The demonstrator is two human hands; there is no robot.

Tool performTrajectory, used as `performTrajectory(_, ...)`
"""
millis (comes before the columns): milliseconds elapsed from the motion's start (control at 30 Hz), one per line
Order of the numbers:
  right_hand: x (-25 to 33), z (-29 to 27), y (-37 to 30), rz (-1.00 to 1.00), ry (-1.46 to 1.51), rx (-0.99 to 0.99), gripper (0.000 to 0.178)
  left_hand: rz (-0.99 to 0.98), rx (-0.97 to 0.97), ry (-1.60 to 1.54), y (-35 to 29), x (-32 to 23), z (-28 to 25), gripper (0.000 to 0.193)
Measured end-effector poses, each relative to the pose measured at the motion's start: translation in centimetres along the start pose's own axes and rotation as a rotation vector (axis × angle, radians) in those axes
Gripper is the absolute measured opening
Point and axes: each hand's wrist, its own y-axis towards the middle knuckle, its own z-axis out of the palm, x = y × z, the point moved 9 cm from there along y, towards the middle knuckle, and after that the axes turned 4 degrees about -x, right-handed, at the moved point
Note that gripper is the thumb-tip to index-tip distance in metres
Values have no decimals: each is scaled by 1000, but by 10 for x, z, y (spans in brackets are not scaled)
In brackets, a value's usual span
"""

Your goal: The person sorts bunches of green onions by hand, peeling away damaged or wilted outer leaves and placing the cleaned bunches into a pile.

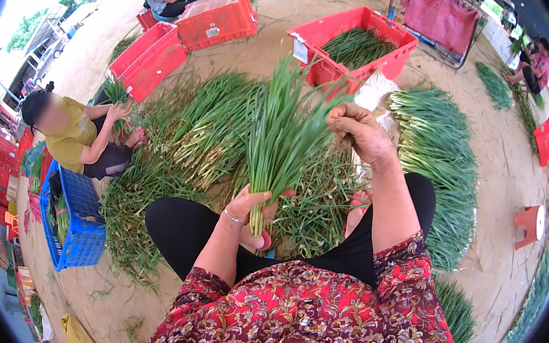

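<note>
A bunch of green garlic chives (278, 142) stands upright before me, its pale stem ends down and its leaves fanning upward. My left hand (246, 206) is wrapped around the lower stems. Beside the leaf tips, my right hand (363, 134) is raised with its thumb and fingers pinched together; what lies in the pinch is too small to make out. Behind the bunch, a heap of chives (216, 123) rests on the ground. Loose trimmings and leaves (314, 205) lie between my legs. To my right stretches a neat row of laid-out chives (430, 167).
A red crate (357, 70) with chives stands ahead; two more red crates (216, 20) lie tipped at the far left. At the left, a co-worker (77, 129) handles chives beside a blue crate (81, 225). A red stool (529, 226) stands at the right.
</note>
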Motion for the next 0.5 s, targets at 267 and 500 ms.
performTrajectory(267, -62, 29, -30, -253, -1408, 383, 39, 109, -54, -2, 12, -9, -17, 59)
performTrajectory(500, -74, 59, -29, 203, -877, 360, 14, 119, -54, -20, 12, -9, -22, 68)
